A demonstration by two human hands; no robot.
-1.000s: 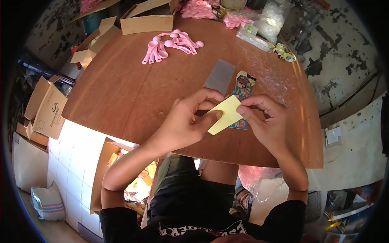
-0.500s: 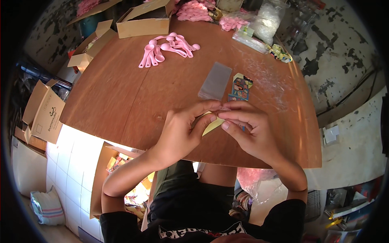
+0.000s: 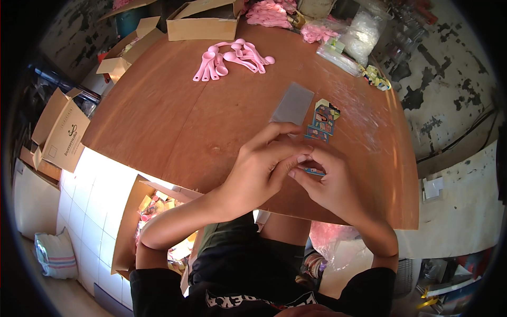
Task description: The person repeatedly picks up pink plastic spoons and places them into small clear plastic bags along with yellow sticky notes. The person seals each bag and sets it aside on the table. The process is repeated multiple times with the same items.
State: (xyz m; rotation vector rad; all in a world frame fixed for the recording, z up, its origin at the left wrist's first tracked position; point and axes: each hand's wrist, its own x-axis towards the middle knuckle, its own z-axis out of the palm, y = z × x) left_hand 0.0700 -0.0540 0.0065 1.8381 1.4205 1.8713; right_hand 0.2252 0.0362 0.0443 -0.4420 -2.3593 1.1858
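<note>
Pointing away lengthwise, a printed card (image 3: 325,117) lies beyond the fingers (image 3: 285,128).

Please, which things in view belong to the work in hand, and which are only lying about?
Probably in the work:
- left hand, right hand (any held item hidden)
- printed cards
- translucent plastic
- perhaps pink spoons

Probably lying about:
- striped white sack
- brown carton, far left

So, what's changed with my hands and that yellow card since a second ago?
Your left hand and right hand have drawn in toward each other and now seem to meet. The yellow card, in plain view between them a second ago, is now hidden, so I can't tell whether either grip let go. The pink spoons, clear plastic sleeve and printed cards lie as they were.
</note>
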